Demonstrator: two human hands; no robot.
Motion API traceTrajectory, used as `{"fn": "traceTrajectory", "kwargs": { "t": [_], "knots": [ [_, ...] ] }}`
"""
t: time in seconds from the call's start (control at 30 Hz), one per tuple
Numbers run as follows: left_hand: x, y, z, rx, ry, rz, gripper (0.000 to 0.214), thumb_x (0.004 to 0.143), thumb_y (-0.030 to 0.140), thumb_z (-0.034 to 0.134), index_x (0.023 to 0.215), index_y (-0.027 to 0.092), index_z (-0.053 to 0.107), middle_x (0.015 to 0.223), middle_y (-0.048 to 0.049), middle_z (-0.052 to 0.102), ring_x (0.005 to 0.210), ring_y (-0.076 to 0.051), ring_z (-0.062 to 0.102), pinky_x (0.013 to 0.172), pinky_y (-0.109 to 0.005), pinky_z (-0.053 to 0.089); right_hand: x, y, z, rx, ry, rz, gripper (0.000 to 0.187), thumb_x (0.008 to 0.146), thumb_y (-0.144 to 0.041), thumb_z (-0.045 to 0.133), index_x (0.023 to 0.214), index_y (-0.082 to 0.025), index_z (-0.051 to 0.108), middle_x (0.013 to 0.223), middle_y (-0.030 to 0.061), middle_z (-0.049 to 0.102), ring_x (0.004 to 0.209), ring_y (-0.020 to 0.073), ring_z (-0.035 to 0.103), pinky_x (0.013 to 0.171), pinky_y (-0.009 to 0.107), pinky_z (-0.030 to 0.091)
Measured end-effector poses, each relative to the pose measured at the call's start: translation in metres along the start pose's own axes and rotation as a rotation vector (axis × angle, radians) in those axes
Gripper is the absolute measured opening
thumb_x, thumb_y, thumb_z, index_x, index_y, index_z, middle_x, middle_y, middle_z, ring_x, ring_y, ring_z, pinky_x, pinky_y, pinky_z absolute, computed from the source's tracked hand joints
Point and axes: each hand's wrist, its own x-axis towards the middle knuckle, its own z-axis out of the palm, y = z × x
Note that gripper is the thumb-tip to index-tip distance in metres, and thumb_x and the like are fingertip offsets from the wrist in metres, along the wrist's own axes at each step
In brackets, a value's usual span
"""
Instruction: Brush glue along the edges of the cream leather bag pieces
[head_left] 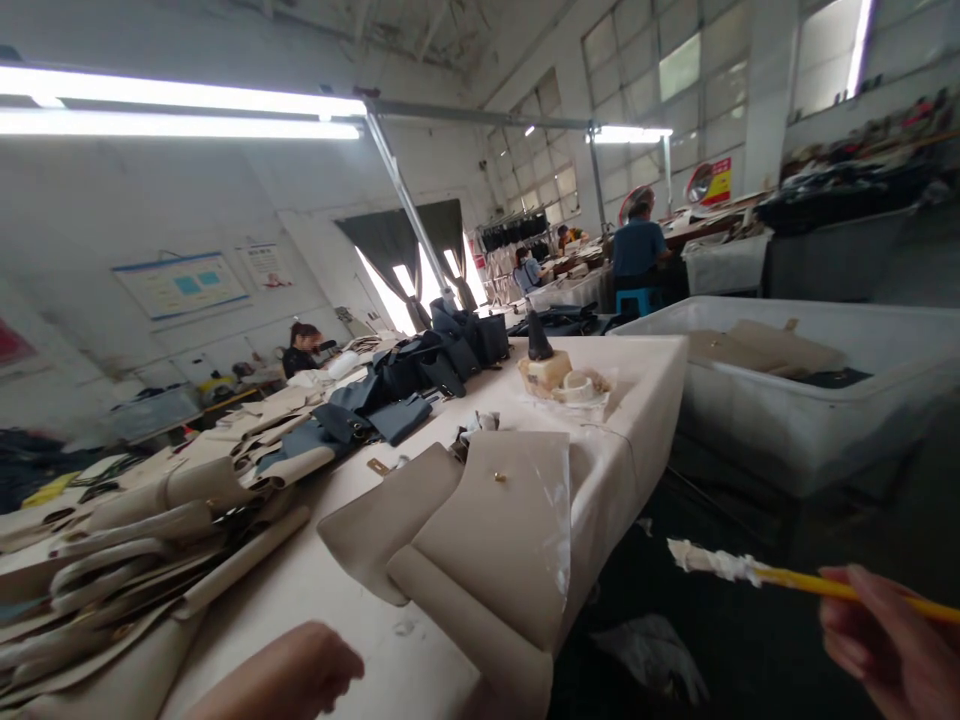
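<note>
My right hand [892, 640] is at the lower right, off the table's edge, fingers closed on a yellow brush [787, 578] whose white, glue-coated tip points left. My left hand [296, 672] rests low at the table's near edge as a loose fist; nothing shows in it. Just ahead of it lies a beige leather bag piece [487, 540] with a small brass stud, partly covered by clear film and overhanging the white table [645, 370].
Stacks of beige leather pieces [150, 540] fill the left. Dark blue pieces [405, 385] lie farther back. A glue pot and tape roll [562, 380] sit near the far edge. A white bin [810, 400] stands right. People sit working in the distance.
</note>
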Motion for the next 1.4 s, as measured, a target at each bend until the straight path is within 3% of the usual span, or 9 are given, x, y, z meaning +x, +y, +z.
{"fn": "traceTrajectory", "kwargs": {
  "t": [0.07,0.2,0.3,0.4,0.57,0.73,1.1,1.2,1.4],
  "knots": [
    [0.019,0.032,-0.007,0.028,-0.178,0.038,0.019,0.071,0.036,0.062,0.084,0.031,0.074,0.079,-0.0044,0.073,0.074,-0.022,0.067,0.069,-0.029,0.052,-0.001,-0.001,0.003,0.010,0.002,-0.011,0.015,0.069,-0.042,0.069,0.072,-0.028,0.067,0.065,0.0090,0.053,0.046,0.0089,0.046,0.034,0.028,0.032],
    [0.105,0.072,0.031,0.103,-0.035,-0.125,0.052,0.069,0.042,0.063,0.114,0.018,0.062,0.112,-0.0147,0.065,0.102,-0.031,0.060,0.086,-0.038,0.045,-0.022,-0.022,0.023,0.042,-0.027,0.021,0.018,0.062,-0.039,0.075,0.067,-0.023,0.067,0.062,0.0064,0.052,0.048,0.0092,0.045,0.036,0.026,0.034],
    [0.169,0.068,0.068,0.138,-0.070,-0.311,0.039,0.057,0.040,0.072,0.083,0.011,0.067,0.096,-0.0210,0.068,0.102,-0.041,0.057,0.086,-0.044,0.041,-0.041,-0.042,0.035,0.078,0.001,0.050,0.027,0.053,-0.041,0.079,0.063,-0.020,0.066,0.056,0.0035,0.052,0.049,0.0100,0.044,0.036,0.022,0.036],
    [0.203,0.053,0.089,0.095,-0.107,-0.395,0.028,0.048,0.036,0.076,0.057,0.016,0.059,0.066,-0.0147,0.067,0.092,-0.043,0.060,0.076,-0.043,0.045,-0.050,-0.051,0.033,0.103,0.041,0.094,0.034,0.047,-0.044,0.081,0.063,-0.018,0.066,0.052,0.0023,0.053,0.048,0.0094,0.043,0.036,0.019,0.037],
    [0.206,0.038,0.096,-0.119,-0.149,-0.461,0.028,0.041,0.026,0.079,0.050,0.020,0.053,0.045,-0.0003,0.056,0.074,-0.031,0.064,0.065,-0.034,0.047,-0.045,-0.043,0.019,0.106,0.042,0.120,0.036,0.042,-0.040,0.084,0.065,-0.017,0.067,0.051,0.0015,0.054,0.045,0.0086,0.043,0.034,0.018,0.037],
    [0.196,0.046,0.082,-0.558,-0.188,-0.405,0.025,0.056,0.033,0.074,0.066,0.017,0.059,0.058,-0.0053,0.065,0.060,-0.025,0.065,0.056,-0.036,0.051,-0.042,-0.038,0.020,0.104,0.011,0.104,0.038,0.044,-0.041,0.084,0.066,-0.016,0.066,0.050,0.0009,0.055,0.045,0.0080,0.044,0.034,0.017,0.036],
    [0.235,0.063,0.006,-1.262,0.246,0.139,0.025,0.060,0.027,0.077,0.073,0.018,0.058,0.059,0.0052,0.061,0.046,-0.008,0.055,0.054,-0.020,0.050,-0.024,-0.040,0.044,0.106,-0.067,-0.042,0.036,0.055,-0.043,0.081,0.072,-0.016,0.066,0.054,0.0006,0.056,0.046,0.0087,0.046,0.034,0.016,0.036],
    [0.239,0.058,0.011,-1.330,0.294,0.160,0.024,0.059,0.025,0.079,0.072,0.018,0.060,0.059,0.0055,0.063,0.048,-0.007,0.055,0.053,-0.018,0.049,-0.021,-0.041,0.056,0.118,-0.096,-0.056,0.038,0.055,-0.044,0.081,0.074,-0.015,0.065,0.053,0.0002,0.055,0.045,0.0081,0.045,0.034,0.016,0.036],
    [0.211,0.045,0.051,-1.423,0.253,-0.042,0.038,0.044,0.025,0.086,0.075,0.017,0.065,0.059,0.0048,0.064,0.047,-0.008,0.055,0.050,-0.018,0.048,-0.008,-0.030,0.071,0.088,-0.194,-0.032,0.039,0.061,-0.046,0.078,0.078,-0.014,0.064,0.053,-0.0003,0.056,0.044,0.0078,0.044,0.035,0.017,0.036]
  ]
}}
